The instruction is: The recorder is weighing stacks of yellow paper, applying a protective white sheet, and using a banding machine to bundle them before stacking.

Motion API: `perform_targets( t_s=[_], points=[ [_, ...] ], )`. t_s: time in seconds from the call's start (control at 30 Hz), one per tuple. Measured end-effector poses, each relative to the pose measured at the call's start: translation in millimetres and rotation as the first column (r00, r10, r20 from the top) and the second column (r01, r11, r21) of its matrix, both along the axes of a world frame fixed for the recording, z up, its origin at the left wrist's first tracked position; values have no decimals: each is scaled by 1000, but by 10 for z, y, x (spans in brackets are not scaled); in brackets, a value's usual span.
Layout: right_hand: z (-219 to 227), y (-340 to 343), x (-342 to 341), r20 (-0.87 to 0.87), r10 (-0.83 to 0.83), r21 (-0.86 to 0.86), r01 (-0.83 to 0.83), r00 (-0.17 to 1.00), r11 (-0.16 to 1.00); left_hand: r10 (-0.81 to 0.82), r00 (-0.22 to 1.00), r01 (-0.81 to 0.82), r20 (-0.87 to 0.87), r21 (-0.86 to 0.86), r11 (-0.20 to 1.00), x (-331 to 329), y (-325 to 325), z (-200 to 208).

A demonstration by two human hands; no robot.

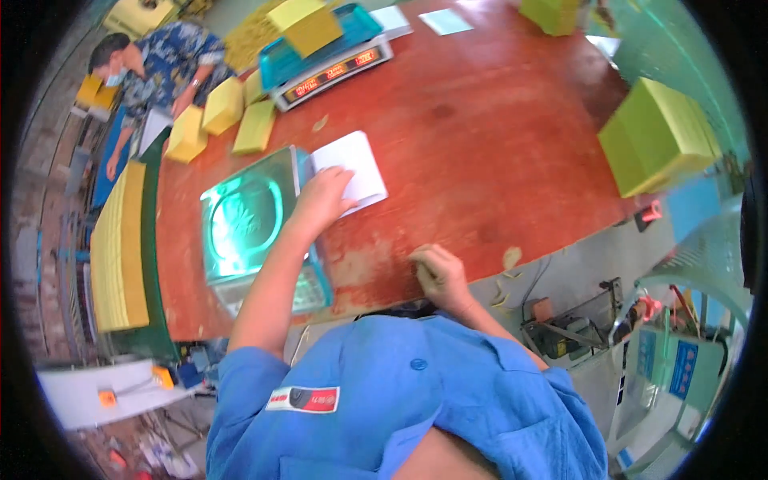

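Observation:
My left hand (324, 196) rests on a white paper pad (366, 164), thumb and fingers apart on its surface. Beside it, under my left forearm, stands a scale (244, 216) with a shiny metal top that reflects green light. Part of the scale is hidden by that forearm. My right hand (442, 276) lies at the near edge of the red table (480, 144), its fingers curled in with nothing visible in them.
A second scale (332, 74) with a lit red display carries a yellow block (306, 26). Yellow stacks (256, 126) stand beside it; a yellow-green stack (658, 138) sits far right. A masked person (172, 64) works at back left. Metal equipment (572, 332) lies below the right edge.

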State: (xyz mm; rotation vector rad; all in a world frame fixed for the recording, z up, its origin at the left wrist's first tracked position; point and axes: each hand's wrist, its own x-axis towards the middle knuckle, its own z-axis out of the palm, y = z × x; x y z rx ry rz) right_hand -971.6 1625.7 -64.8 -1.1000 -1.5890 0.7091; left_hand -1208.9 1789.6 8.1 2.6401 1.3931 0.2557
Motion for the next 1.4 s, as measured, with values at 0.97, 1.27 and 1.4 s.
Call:
perform_targets(
  t_s=[0.97, 1.27, 1.4],
  points=[
    [-24, -82, -85, 72, -25, -2, 25, 997, 1000, 0, 997, 0, -75, 2, 1000, -93, 54, -48],
    [-285, 274, -178, -606, -133, -479, -227, 784, 848, -79, 974, 7, 210, 323, 946, 360, -834, 169],
    [304, 361, -273, -665, -183, -558, -319, 724, 766, -85, 941, 44, 326, 130, 991, 446, -1342, -68]
  ],
)
